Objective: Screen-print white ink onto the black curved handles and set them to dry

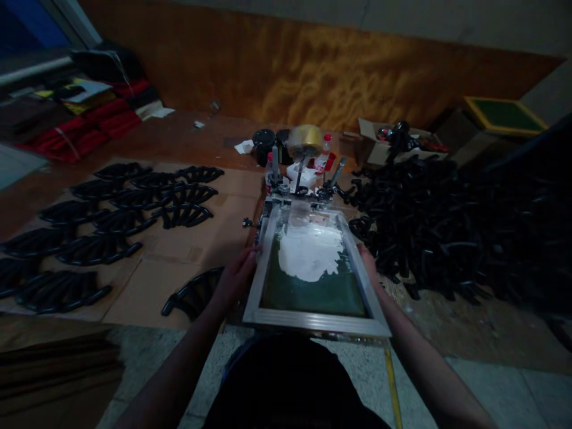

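Observation:
A silver-framed printing screen (317,322) lies in front of me, its green mesh (313,295) partly covered with white ink (310,253). My left hand (241,271) is at the frame's left side, the fingers pointing at its edge and dim. On the other side, my right hand (369,265) is partly hidden behind the frame, with its fingers out of sight. Whether either hand grips something under the frame does not show. The screen's far end meets a metal clamp stand (299,193). One fanned group of curved black parts (196,292) lies beside my left forearm.
On cardboard (174,244) at left, several groups of black parts (96,247) are laid out in rows. A large heap of black pieces (429,220) covers the right side. Behind the stand are a tape roll (306,138), bottles, a black tub (263,146) and an open box (375,146).

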### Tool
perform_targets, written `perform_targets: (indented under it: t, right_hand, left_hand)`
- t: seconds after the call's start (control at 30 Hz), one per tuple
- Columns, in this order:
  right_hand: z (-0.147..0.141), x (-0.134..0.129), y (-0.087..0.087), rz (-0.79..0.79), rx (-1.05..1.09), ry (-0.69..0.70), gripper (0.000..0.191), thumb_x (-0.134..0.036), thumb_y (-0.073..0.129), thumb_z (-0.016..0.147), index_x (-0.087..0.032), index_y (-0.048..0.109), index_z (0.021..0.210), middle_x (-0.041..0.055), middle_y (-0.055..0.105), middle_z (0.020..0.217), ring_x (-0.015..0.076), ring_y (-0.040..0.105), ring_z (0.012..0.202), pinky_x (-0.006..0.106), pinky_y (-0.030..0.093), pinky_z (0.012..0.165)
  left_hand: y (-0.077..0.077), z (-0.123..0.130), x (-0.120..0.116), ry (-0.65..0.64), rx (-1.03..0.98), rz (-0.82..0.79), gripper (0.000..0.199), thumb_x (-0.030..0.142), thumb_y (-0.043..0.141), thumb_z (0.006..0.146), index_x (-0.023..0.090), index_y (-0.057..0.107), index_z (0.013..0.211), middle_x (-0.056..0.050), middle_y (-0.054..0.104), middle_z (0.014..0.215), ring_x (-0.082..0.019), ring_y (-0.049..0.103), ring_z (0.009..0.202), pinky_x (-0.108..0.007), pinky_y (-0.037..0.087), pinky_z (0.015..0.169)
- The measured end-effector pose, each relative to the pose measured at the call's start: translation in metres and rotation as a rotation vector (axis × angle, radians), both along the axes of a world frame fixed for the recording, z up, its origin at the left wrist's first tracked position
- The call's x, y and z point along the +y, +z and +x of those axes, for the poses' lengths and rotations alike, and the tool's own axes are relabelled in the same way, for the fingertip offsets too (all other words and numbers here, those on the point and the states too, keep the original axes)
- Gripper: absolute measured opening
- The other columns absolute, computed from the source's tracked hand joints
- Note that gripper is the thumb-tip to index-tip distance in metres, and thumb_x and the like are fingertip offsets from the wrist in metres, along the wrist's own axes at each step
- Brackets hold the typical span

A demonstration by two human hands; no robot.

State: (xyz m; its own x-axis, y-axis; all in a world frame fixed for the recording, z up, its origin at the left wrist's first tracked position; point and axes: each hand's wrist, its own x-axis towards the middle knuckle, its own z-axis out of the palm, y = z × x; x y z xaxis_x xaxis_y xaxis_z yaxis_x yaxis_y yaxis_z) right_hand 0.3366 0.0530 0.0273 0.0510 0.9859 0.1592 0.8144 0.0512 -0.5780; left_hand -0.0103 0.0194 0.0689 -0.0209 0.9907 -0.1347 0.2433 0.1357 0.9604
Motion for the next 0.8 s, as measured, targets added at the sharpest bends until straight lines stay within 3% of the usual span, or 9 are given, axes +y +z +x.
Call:
perform_targets:
  t: [0.1, 0.13, 0.2, 0.23, 0.3, 0.37, 0.47, 0.67, 0.8]
  right_hand:
    - [0.003, 0.024, 0.018, 0.096, -0.082, -0.109, 0.04, -0.036, 0.047, 0.094, -0.005, 0.068, 0.107, 0.0153, 0.066, 0.11, 0.0253, 0.064, 0.099, 0.039, 0.051, 0.09]
    - [-0.007, 0.032, 0.025, 0.144, -0.123, -0.08, 0.038, -0.031, 0.053, 0.09, -0.006, 0.065, 0.116, 0.0181, 0.062, 0.12, 0.0278, 0.06, 0.109, 0.041, 0.049, 0.094]
    - [-0.039, 0.047, 0.04, 0.208, -0.217, 0.062, 0.054, -0.026, 0.064, 0.083, -0.01, 0.055, 0.133, 0.0196, 0.048, 0.14, 0.0294, 0.049, 0.126, 0.041, 0.042, 0.103]
    - [-0.057, 0.053, 0.047, 0.201, -0.266, 0.146, 0.059, -0.025, 0.067, 0.081, -0.011, 0.052, 0.136, 0.0196, 0.045, 0.144, 0.0298, 0.045, 0.129, 0.041, 0.041, 0.104]
    - [-0.09, 0.06, 0.057, 0.104, -0.359, 0.266, 0.053, -0.024, 0.067, 0.082, -0.013, 0.054, 0.132, 0.0183, 0.052, 0.136, 0.0291, 0.049, 0.123, 0.039, 0.042, 0.1]
    - [-0.11, 0.061, 0.061, -0.053, -0.433, 0.331, 0.037, -0.024, 0.063, 0.084, -0.016, 0.06, 0.12, 0.0136, 0.064, 0.117, 0.027, 0.057, 0.109, 0.035, 0.045, 0.09]
    - [-0.118, 0.047, 0.052, -0.2, -0.519, 0.418, 0.02, -0.02, 0.055, 0.087, -0.019, 0.065, 0.104, 0.009, 0.069, 0.101, 0.0236, 0.06, 0.097, 0.03, 0.044, 0.081]
    - [-0.094, -0.009, 0.033, -0.099, -0.507, 0.807, 0.02, -0.012, 0.05, 0.087, -0.016, 0.064, 0.1, 0.0119, 0.067, 0.101, 0.0243, 0.057, 0.099, 0.034, 0.042, 0.085]
    - [-0.084, -0.011, 0.041, -0.089, -0.457, 0.936, 0.018, -0.011, 0.058, 0.078, -0.019, 0.065, 0.092, 0.0072, 0.068, 0.094, 0.0225, 0.056, 0.095, 0.033, 0.04, 0.084]
  left_hand:
    - [-0.044, -0.003, -0.008, -0.024, 0.001, -0.103, 0.069, 0.054, 0.058, 0.082, 0.015, 0.051, 0.139, -0.008, 0.073, 0.096, -0.023, 0.067, 0.082, -0.033, 0.053, 0.071]
    - [-0.057, -0.003, -0.008, -0.037, 0.022, -0.147, 0.074, 0.053, 0.06, 0.081, 0.014, 0.047, 0.142, -0.007, 0.073, 0.09, -0.022, 0.067, 0.076, -0.032, 0.052, 0.068]
    - [-0.077, -0.004, -0.006, -0.049, 0.051, -0.211, 0.078, 0.052, 0.063, 0.079, 0.013, 0.044, 0.143, -0.006, 0.071, 0.081, -0.021, 0.066, 0.07, -0.03, 0.051, 0.064]
    - [-0.084, -0.005, -0.004, -0.051, 0.054, -0.223, 0.078, 0.052, 0.064, 0.078, 0.012, 0.045, 0.142, -0.005, 0.07, 0.079, -0.02, 0.065, 0.069, -0.029, 0.05, 0.062]
    - [-0.093, -0.006, -0.002, -0.062, 0.056, -0.224, 0.076, 0.051, 0.064, 0.078, 0.013, 0.045, 0.141, -0.003, 0.067, 0.074, -0.019, 0.063, 0.065, -0.028, 0.047, 0.059]
    - [-0.096, -0.007, -0.002, -0.082, 0.073, -0.212, 0.074, 0.051, 0.063, 0.079, 0.014, 0.045, 0.141, 0.002, 0.061, 0.064, -0.017, 0.059, 0.058, -0.026, 0.043, 0.055]
    - [-0.094, -0.008, -0.003, -0.08, 0.09, -0.217, 0.072, 0.051, 0.062, 0.08, 0.013, 0.046, 0.14, 0.005, 0.053, 0.057, -0.015, 0.054, 0.052, -0.025, 0.039, 0.052]
    - [-0.088, -0.009, -0.002, -0.096, 0.046, -0.275, 0.074, 0.052, 0.064, 0.077, 0.013, 0.049, 0.138, 0.001, 0.06, 0.065, -0.018, 0.06, 0.062, -0.027, 0.043, 0.057]
    - [-0.085, -0.007, 0.0, -0.098, -0.023, -0.312, 0.081, 0.054, 0.067, 0.072, 0.011, 0.047, 0.138, -0.001, 0.064, 0.069, -0.02, 0.062, 0.063, -0.03, 0.046, 0.059]
